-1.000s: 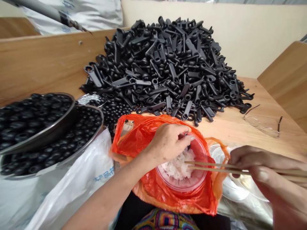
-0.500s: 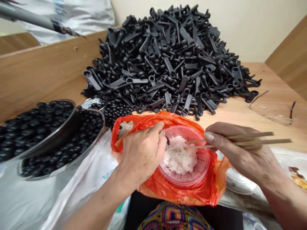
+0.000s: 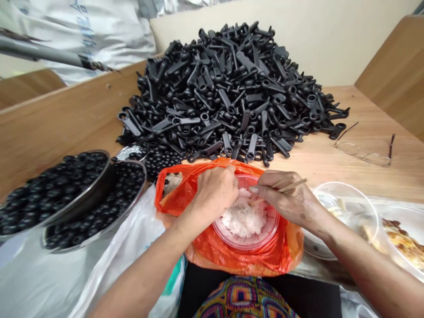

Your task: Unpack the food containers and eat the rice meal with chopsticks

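A clear plastic bowl (image 3: 247, 240) of white cooked rice (image 3: 243, 219) sits inside an open orange plastic bag (image 3: 251, 260), close to the person's lap and its multicoloured patterned cloth (image 3: 245, 300). The bag's crumpled edges rise around the bowl, and its far edge comes just short of a large heap of black plastic lever-shaped parts (image 3: 225, 88) on a wooden tabletop (image 3: 308, 159). Both hands are over the bowl's far rim, almost touching each other, with only a narrow gap between them. The left hand (image 3: 215, 194) is curled closed and points down at the rim, its fingers (image 3: 228, 176) bunched together; whether they grip anything is hidden. The right hand (image 3: 285, 198) is nearly closed around a pair of wooden chopsticks (image 3: 293, 185), which stick up and to the right, their tips hidden behind the hand. The rice lies in a soft, clumped mound just below both hands. To the left, two steel bowls (image 3: 82, 207) full of round black parts rest on a white plastic sack (image 3: 33, 274), with loose black parts (image 3: 162, 163) beside the bag. To the right lie folded glasses (image 3: 366, 150) and a clear plastic container (image 3: 344, 212) near a tray of cooked food (image 3: 402, 240).
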`<state>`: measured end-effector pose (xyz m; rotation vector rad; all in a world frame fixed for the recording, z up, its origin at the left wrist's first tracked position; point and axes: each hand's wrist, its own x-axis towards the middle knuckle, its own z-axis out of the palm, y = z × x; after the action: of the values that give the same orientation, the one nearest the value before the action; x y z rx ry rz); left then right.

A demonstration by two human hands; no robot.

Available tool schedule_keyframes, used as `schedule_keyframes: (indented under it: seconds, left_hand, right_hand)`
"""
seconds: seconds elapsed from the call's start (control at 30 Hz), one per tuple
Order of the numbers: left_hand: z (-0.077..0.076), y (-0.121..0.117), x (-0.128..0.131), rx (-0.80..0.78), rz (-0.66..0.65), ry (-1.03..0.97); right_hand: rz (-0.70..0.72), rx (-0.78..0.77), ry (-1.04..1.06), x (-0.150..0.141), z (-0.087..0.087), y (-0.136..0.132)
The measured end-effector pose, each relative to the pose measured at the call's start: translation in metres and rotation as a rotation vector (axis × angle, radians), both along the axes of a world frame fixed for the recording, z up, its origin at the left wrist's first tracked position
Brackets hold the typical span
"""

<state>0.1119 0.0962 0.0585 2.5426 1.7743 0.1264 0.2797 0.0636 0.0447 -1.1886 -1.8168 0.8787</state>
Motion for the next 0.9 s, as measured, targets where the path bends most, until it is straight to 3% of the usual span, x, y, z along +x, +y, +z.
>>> schedule_keyframes:
  seconds: [0.5,0.73,0.9]
  left_hand:
    - [-0.019,0.030,-0.040,-0.209,-0.005,-0.551]
    - [-0.029,0.031,-0.047,-0.276,0.080,-0.731]
    - [-0.028,0.028,-0.048,-0.326,0.133,-0.836]
  right_hand:
    - [-0.049,0.151,0.098,0.005,-0.004,-0.016]
    - [-0.098,0.070,0.156,0.004,-0.007,-0.017]
    - [-0.118,0.030,0.179,0.008,-0.005,-0.012]
